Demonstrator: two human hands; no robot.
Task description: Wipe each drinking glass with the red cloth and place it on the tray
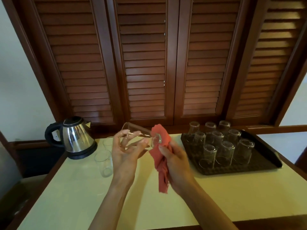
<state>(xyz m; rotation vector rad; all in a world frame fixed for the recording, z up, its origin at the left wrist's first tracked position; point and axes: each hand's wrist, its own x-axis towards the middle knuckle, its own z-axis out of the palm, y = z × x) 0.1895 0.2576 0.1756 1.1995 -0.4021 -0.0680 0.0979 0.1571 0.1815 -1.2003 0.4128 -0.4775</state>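
The left hand (126,146) holds a drinking glass (139,136) on its side above the table (83,188), fingers curled around its body, its base pointing toward the other hand. The right hand (174,161) clutches the red cloth (162,141), bunched against that base, the loose end hanging below the fist. Right of this hand sits the dark tray (249,168) with nine glasses upside down. Left of the gripping hand, two glasses (103,161) stand upright by a kettle (74,136).
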